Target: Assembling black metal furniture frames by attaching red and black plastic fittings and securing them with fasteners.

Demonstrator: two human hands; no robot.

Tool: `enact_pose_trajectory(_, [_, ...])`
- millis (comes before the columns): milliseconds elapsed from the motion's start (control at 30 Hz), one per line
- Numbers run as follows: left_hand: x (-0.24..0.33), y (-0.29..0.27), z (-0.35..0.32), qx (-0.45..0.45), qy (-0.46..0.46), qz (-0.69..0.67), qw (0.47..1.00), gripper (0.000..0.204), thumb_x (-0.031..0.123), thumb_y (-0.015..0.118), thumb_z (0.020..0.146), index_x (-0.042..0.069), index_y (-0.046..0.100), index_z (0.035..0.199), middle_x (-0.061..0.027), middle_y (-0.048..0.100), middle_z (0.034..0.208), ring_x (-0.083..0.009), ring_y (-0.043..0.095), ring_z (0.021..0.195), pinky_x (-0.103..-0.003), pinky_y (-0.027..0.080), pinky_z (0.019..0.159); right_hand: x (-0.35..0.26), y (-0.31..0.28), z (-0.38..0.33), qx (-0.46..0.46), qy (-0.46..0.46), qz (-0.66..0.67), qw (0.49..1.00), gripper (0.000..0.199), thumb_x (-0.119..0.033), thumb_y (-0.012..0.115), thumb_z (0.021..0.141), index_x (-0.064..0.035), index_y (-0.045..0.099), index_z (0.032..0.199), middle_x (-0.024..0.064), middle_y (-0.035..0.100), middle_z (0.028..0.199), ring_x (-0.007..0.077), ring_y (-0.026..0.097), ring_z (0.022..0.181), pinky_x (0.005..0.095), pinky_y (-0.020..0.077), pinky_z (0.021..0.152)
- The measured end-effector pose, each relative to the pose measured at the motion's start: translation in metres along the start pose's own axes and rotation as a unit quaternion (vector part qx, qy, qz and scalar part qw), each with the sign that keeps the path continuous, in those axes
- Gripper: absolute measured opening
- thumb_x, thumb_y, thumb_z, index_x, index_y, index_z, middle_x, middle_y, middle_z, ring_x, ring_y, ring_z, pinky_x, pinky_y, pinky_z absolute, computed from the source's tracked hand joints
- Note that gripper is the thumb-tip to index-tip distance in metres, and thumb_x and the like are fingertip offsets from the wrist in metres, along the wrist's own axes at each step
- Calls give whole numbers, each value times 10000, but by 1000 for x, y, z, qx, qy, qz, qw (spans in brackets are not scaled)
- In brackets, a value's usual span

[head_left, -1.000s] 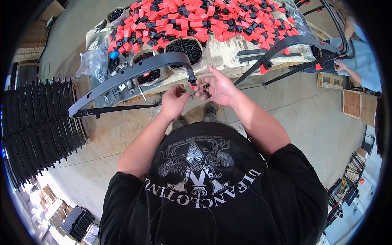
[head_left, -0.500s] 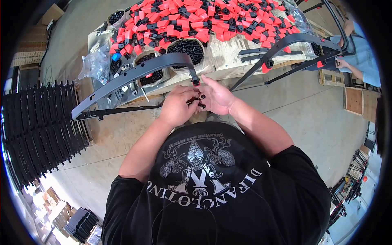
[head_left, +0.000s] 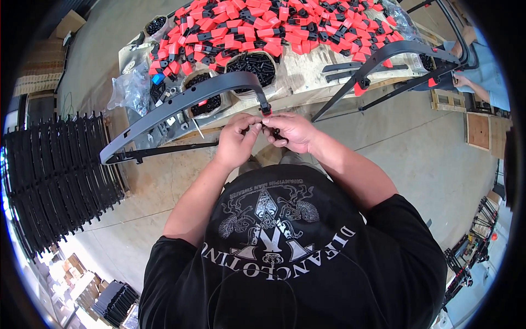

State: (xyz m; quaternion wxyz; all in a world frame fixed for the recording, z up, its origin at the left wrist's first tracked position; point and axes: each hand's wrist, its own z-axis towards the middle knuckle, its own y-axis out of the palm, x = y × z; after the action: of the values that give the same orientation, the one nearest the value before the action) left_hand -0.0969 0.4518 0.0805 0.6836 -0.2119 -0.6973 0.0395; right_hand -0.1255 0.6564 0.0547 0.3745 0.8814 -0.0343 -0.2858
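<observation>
My left hand (head_left: 236, 141) and my right hand (head_left: 293, 132) meet just below the downturned end of a curved dark grey metal frame (head_left: 189, 94). Small black fasteners (head_left: 276, 133) sit in the curled fingers of my right hand, while its thumb and forefinger reach up to the red-and-black piece (head_left: 266, 108) at the frame's end. My left hand's thumb and fingers are pinched together beside them; whatever lies between is too hidden to name.
Across the workbench spreads a pile of red and black plastic parts (head_left: 263, 27). Tubs of black bolts (head_left: 252, 68) stand behind the frame. A second frame (head_left: 383, 52) is to the right, near a person in blue (head_left: 490, 71). Black bars (head_left: 60, 175) are stacked at left.
My right hand has turned from an open palm showing the black fasteners to curled fingers around them. Both hands have drawn together under the frame's end.
</observation>
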Motion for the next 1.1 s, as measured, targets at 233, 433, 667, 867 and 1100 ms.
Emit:
enact_pose_trajectory(233, [-5,8,2,48,-14,104,993,204,189,702,937,25,727,1057,-129,692,926,-234,655,871,-340,517,807,5,-7,5,135,-22,-80,987,308,-319,730,938,-26,690,1021,26,612,719,114,558,617,269,372,496])
enact_pose_trajectory(433, [-51,18,34,66,-245,-101,962,323,314,586,1040,19,702,974,-12,637,821,-135,572,705,-300,487,674,-19,5,8,280,-201,-548,762,328,-300,674,925,2,673,1052,185,706,923,329,697,833,446,537,755])
enact_pose_trajectory(667, [-54,21,47,11,-322,-313,893,261,282,543,1053,72,593,906,11,538,756,-87,445,613,-256,362,533,-22,2,8,245,-223,-662,672,272,-270,637,931,-11,668,1010,209,700,1013,385,683,931,487,539,829])
enact_pose_trajectory(867, [-52,19,53,-15,-382,-417,825,281,272,471,1060,112,522,835,25,430,691,-95,344,558,-263,282,499,-18,5,13,259,-222,-655,673,251,-258,648,926,-18,651,998,211,696,947,410,675,903,495,531,787])
enact_pose_trajectory(1100, [-57,18,54,-60,-400,-422,811,313,306,451,1082,127,478,826,33,375,678,-96,302,558,-267,255,502,-22,6,11,248,-214,-651,685,241,-250,639,931,-12,637,970,218,690,945,414,673,903,501,527,786])
